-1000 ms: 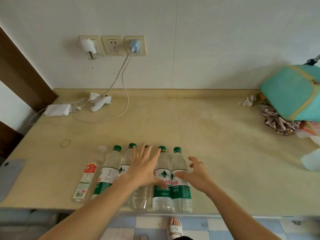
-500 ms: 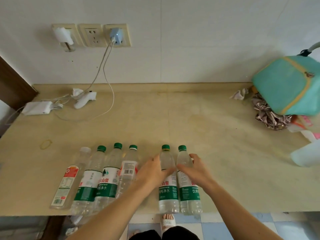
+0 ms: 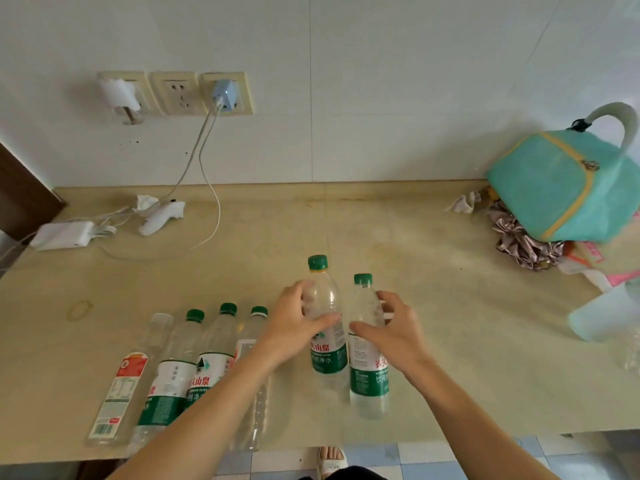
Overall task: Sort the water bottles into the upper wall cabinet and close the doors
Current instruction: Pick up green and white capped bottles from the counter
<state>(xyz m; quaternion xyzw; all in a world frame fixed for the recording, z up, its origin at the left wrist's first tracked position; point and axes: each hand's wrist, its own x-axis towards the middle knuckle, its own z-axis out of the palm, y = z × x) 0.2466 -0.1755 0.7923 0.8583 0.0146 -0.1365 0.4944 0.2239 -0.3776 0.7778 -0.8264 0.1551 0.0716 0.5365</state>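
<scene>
left hand [image 3: 294, 327]: I see it wrapped round the upper body of one green-capped bottle [image 3: 325, 327], frame centre.
right hand [image 3: 394, 330]: curled round the neighbouring bottle [image 3: 367, 355], just right of it.
other bottles [image 3: 194, 368]: four lying in a row, lower left, on the counter [image 3: 450, 341].

The beige stone surface [image 3: 433, 306] lies open between the two gripped bottles and the back wall, and rightward towards the teal fabric bag [image 3: 561, 188]. To the left, four clear plastic bottles lying side by side [image 3: 194, 368] fill the front edge. White chargers and trailing cables [image 3: 114, 226] crowd the far left corner; crumpled wrappers [image 3: 523, 244] and a pale translucent cup [image 3: 606, 317] block the right side.
</scene>
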